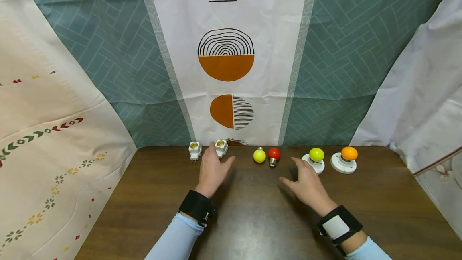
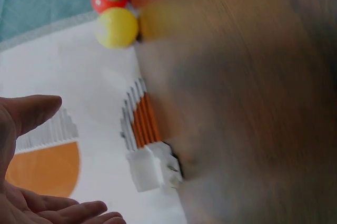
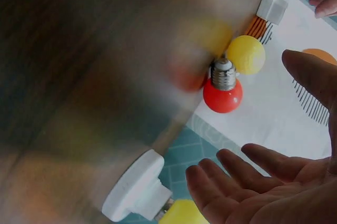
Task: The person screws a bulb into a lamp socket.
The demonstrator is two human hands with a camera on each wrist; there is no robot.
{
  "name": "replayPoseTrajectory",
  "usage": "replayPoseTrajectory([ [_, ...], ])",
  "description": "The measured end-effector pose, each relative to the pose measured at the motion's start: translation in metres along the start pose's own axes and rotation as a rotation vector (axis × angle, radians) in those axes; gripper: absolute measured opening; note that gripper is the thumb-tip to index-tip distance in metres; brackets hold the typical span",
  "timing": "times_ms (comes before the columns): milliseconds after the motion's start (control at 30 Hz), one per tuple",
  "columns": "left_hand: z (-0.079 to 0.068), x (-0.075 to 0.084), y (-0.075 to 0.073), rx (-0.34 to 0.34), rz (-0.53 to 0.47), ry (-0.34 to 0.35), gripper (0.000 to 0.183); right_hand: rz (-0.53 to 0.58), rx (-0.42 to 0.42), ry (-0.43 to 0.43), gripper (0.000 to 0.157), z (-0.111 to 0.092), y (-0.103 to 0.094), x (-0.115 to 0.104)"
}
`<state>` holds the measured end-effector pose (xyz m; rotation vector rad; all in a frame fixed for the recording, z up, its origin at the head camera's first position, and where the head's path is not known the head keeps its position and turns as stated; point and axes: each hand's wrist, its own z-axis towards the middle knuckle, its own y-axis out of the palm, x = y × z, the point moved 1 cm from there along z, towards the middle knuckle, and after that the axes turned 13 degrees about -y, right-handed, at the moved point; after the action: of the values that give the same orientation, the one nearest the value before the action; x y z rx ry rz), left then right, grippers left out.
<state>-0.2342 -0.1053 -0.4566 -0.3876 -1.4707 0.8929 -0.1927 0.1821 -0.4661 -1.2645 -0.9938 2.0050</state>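
My left hand (image 1: 212, 173) reaches over the table, thumb spread from straight fingers, holding nothing. In the head view its fingers come between two white plug-in lamp sockets, a left one (image 1: 195, 151) and a right one (image 1: 220, 149). My right hand (image 1: 308, 183) is likewise spread and holds nothing. Its fingertips overlap a white round lamp holder (image 1: 319, 167) bearing a yellow-green bulb (image 1: 316, 155). Between the hands lie a loose yellow bulb (image 1: 259, 156) and a red bulb (image 1: 274, 153), the red one's metal screw base toward me. In the right wrist view the red bulb (image 3: 223, 98) appears beyond the fingers.
An orange bulb (image 1: 349, 153) stands in a second round holder (image 1: 343, 166) at the far right. All these things line the back edge of the brown wooden table (image 1: 249, 220). Behind it hangs a green and white patterned cloth (image 1: 274, 51); pale cloths hang at both sides.
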Motion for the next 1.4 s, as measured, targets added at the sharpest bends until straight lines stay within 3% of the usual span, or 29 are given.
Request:
replayPoseTrajectory([
  [400,0.03,-0.011,0.016,-0.046,0.072,-0.065,0.086,0.026,-0.006,-0.011,0.068,0.006,0.004,0.004],
  [767,0.046,-0.017,0.028,-0.065,0.137,-0.097,0.062,0.109,-0.035,0.078,0.075,0.006,0.002,0.006],
  [1133,0.05,-0.023,0.029,-0.036,0.171,-0.113,0.035,0.198,-0.049,0.114,0.076,0.008,0.001,0.007],
  [1400,0.049,-0.025,0.028,-0.026,0.166,-0.12,0.034,0.19,-0.057,0.113,0.072,0.009,0.003,0.005],
])
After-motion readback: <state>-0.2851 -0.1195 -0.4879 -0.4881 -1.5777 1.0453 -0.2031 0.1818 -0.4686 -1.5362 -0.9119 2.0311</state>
